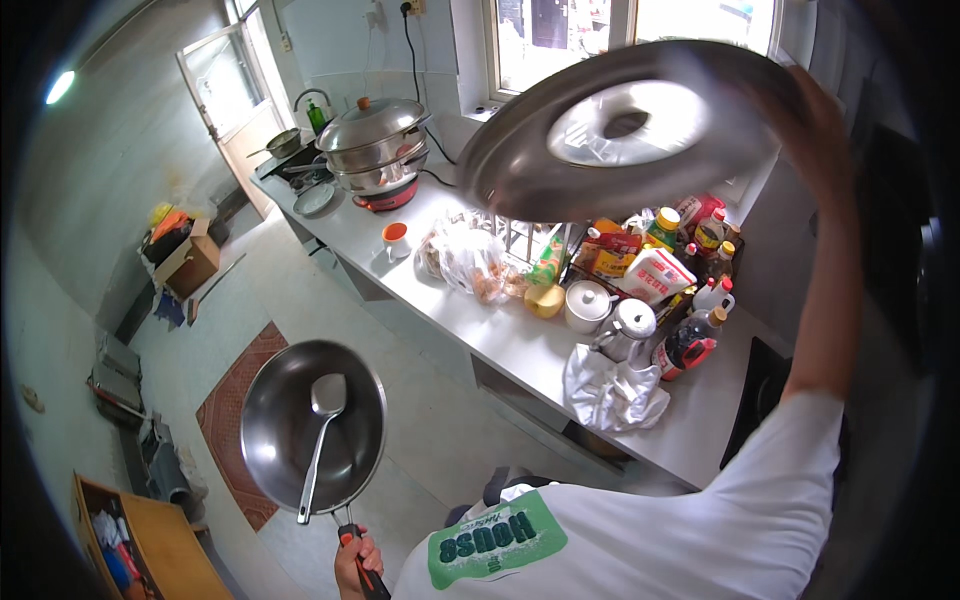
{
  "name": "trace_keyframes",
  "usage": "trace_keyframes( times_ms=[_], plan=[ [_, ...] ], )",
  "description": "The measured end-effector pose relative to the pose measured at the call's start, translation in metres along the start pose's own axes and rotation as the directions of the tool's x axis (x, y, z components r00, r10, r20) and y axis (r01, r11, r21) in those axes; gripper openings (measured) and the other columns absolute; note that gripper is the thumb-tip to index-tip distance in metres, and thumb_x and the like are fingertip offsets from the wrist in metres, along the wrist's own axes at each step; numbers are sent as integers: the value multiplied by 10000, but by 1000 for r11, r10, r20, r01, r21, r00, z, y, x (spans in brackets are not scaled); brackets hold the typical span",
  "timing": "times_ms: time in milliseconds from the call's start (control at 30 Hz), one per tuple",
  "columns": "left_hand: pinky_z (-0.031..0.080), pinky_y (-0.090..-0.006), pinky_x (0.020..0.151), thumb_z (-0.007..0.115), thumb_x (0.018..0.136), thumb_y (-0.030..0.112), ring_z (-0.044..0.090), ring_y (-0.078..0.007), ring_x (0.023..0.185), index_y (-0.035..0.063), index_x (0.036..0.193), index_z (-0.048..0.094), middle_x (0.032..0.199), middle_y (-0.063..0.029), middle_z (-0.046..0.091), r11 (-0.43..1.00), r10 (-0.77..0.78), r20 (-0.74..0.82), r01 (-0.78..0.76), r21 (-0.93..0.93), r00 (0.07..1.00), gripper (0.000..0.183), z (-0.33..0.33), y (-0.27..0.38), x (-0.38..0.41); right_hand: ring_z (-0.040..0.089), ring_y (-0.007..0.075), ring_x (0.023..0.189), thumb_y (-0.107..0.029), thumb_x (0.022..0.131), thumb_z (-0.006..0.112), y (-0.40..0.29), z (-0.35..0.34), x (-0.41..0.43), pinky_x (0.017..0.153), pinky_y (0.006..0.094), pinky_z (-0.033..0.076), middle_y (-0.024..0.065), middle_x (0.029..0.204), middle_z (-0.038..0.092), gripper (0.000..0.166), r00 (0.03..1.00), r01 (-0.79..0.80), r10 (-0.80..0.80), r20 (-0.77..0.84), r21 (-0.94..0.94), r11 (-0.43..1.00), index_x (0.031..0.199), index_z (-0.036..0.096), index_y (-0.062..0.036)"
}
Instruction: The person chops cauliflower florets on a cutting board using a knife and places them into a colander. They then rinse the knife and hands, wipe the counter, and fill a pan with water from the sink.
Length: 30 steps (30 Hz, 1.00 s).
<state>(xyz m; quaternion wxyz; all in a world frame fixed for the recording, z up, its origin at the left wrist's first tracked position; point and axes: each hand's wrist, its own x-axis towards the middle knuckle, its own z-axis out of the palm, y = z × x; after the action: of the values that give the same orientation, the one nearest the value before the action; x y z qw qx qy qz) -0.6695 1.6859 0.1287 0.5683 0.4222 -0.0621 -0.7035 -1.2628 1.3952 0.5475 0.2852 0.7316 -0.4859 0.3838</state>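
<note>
My left hand [358, 556], low in the view, is closed around the black-and-red handle of a deep metal wok [277, 405]. Inside the wok lies a metal spatula [328, 395], its handle resting across the near rim. Up at the right, my raised right hand [814, 127] grips the edge of a large round lid [517, 165]. This lid is metal, with a bright ring around a dark knob at its middle, and hangs tilted above the counter before the window. Motion blur softens its edge and my fingers.
The white counter [457, 300] carries bagged food, a pale round fruit [544, 300], a lidded white pot [588, 306], a metal kettle [630, 330], sauce bottles [686, 345] and a crumpled white cloth [611, 394]. Farther along stand an orange-lined mug [396, 240] and a steamer pot [375, 146]. A red mat [225, 420] lies on the floor.
</note>
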Motion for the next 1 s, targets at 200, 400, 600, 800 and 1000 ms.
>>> trace_keyframes(
  times_ms=[200, 400, 600, 800, 1000],
  plan=[
    [402, -264, 530, 440, 982, 244, 440, -125, 568, 134, 883, 473, 711, -4, 447, 948, 4, -69, -26, -317, 998, 152, -78, 64, 37, 621, 255, 834, 11, 741, 562, -138, 194, 206, 746, 369, 503, 87, 839, 637, 114, 801, 539, -489, 346, -60, 840, 802, 629, -58],
    [393, -266, 528, 465, 973, 286, 415, -112, 577, 126, 978, 474, 729, 13, 416, 975, 67, 5, -64, -210, 998, 160, -115, 165, 94, 618, 260, 896, -64, 768, 592, -87, 286, 201, 799, 380, 510, 93, 849, 635, 93, 862, 394, -179, 475, -403, 826, 849, 630, -88],
    [383, -308, 474, 497, 943, 368, 420, -85, 570, 164, 1088, 465, 721, 28, 414, 972, 44, -114, -69, -226, 993, 252, -151, 230, 158, 588, 264, 931, 42, 764, 548, -73, 325, 208, 829, 368, 477, 80, 860, 612, 158, 865, 409, -242, 440, -337, 848, 865, 597, -69],
    [395, -299, 505, 481, 952, 309, 425, -84, 586, 154, 1099, 490, 728, 49, 412, 921, 27, 24, -15, -389, 999, 213, -142, 276, 230, 566, 222, 975, -78, 820, 506, -34, 365, 194, 837, 347, 469, 44, 849, 593, 66, 832, 414, -151, 534, -416, 809, 794, 562, -99],
    [415, -303, 540, 504, 944, 306, 438, -91, 613, 126, 1125, 490, 743, 30, 420, 906, 37, 98, 8, -423, 994, 256, -111, 303, 301, 555, 190, 1012, -78, 817, 518, 16, 396, 157, 897, 323, 459, 23, 882, 598, 89, 827, 425, -146, 543, -432, 796, 778, 590, -112]
  ],
)
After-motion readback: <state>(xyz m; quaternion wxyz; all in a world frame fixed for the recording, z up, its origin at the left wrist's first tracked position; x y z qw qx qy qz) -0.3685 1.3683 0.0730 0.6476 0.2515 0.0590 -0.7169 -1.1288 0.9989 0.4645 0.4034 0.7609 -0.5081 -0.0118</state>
